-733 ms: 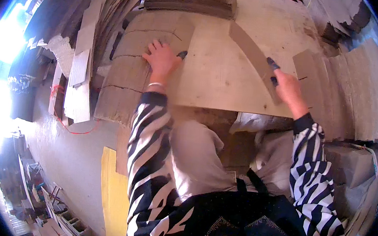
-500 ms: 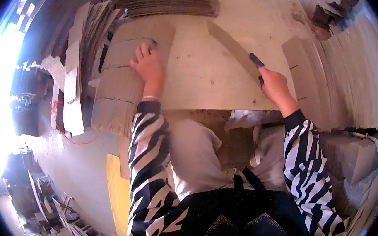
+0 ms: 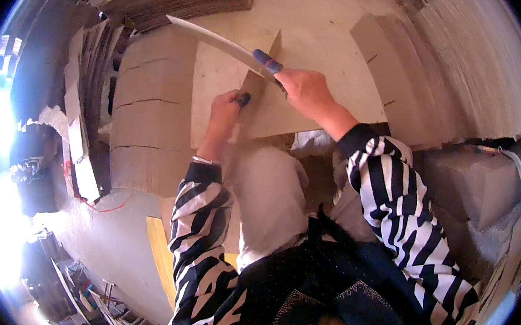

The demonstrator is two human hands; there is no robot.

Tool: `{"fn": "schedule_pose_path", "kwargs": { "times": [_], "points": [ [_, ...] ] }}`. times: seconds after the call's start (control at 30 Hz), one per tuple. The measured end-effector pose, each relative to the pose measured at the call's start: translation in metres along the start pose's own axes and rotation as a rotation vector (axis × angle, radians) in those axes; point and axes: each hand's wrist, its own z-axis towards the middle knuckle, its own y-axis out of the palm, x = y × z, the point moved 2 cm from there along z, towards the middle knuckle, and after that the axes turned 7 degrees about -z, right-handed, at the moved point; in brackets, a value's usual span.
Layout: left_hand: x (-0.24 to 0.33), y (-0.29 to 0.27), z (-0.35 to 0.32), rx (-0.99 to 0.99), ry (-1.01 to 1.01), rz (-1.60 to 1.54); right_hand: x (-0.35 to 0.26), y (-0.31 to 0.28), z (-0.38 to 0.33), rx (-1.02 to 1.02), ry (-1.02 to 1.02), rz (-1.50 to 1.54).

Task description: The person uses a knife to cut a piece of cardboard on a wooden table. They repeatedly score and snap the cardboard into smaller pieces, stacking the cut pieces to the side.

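Across the desk [image 3: 331,50], with the cardboard stack [image 3: 155,83] at its left end, the long strip [image 3: 225,45] has swung leftward; the left hand [image 3: 222,112] has come off the stack. Expect light, semi-stiff, crease-prone strips; take hold by the long edges. Long strip: brown, pale-edged, over the desk's left half, pinched by the right hand [image 3: 308,94]. Second strip [image 3: 254,85]: brown, passing behind it, gripped by the left hand.
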Motion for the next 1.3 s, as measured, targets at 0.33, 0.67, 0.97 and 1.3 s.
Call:
{"fn": "schedule_pose_path", "kwargs": {
  "times": [0.33,0.67,0.97,1.3],
  "points": [
    [0.029,0.009,-0.011,0.051,0.153,0.407,0.007,0.0,-0.004,-0.044,-0.006,-0.092],
    [0.05,-0.039,0.033,0.156,0.373,1.031,0.012,-0.013,0.003,-0.404,0.156,-0.175],
    [0.038,-0.132,0.041,0.735,0.482,1.69,0.019,-0.003,0.008,-0.409,0.167,-0.138],
    [0.009,-0.078,0.046,0.206,0.015,0.272,0.001,0.0,0.007,-0.03,-0.116,0.018]
  ]
}}
